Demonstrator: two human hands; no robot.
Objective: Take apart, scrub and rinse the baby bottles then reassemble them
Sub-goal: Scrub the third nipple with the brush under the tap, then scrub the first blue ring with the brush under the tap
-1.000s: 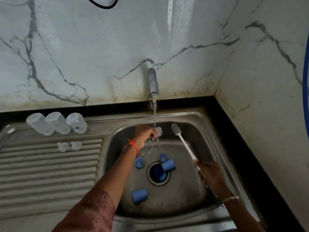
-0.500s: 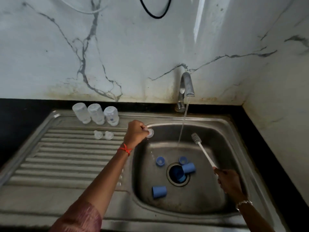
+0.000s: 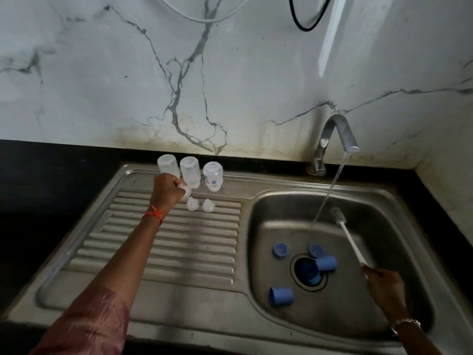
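Head view: the left hand (image 3: 167, 189) reaches over the ribbed drainboard (image 3: 179, 252) of the steel sink. Its grip is clamped on a clear teat (image 3: 186, 192), held close above two loose teats (image 3: 192, 203) that stand side by side on the ribs. Whether the held teat touches the board cannot be told. Behind it, three clear bottle bodies (image 3: 190, 171) stand inverted in a row along the rear edge of the drainboard. The right hand (image 3: 384, 285) is over the right side of the basin (image 3: 268, 221). Its grip is closed round the lower end of a white-handled bottle brush (image 3: 350, 242), with the bristle head pointing up toward the tap (image 3: 335, 131). A thin water stream (image 3: 330, 190) falls from the tap into the basin, just left of the bristle head. Two blue collars (image 3: 280, 249) lie on the basin floor near the drain (image 3: 294, 280). Three blue caps (image 3: 280, 296) are also in the basin: one on its side near the front wall, one on its side at the drain rim, one inside the drain opening. A red thread (image 3: 154, 215) circles the left wrist. A black bench (image 3: 25, 188) surrounds the sink.
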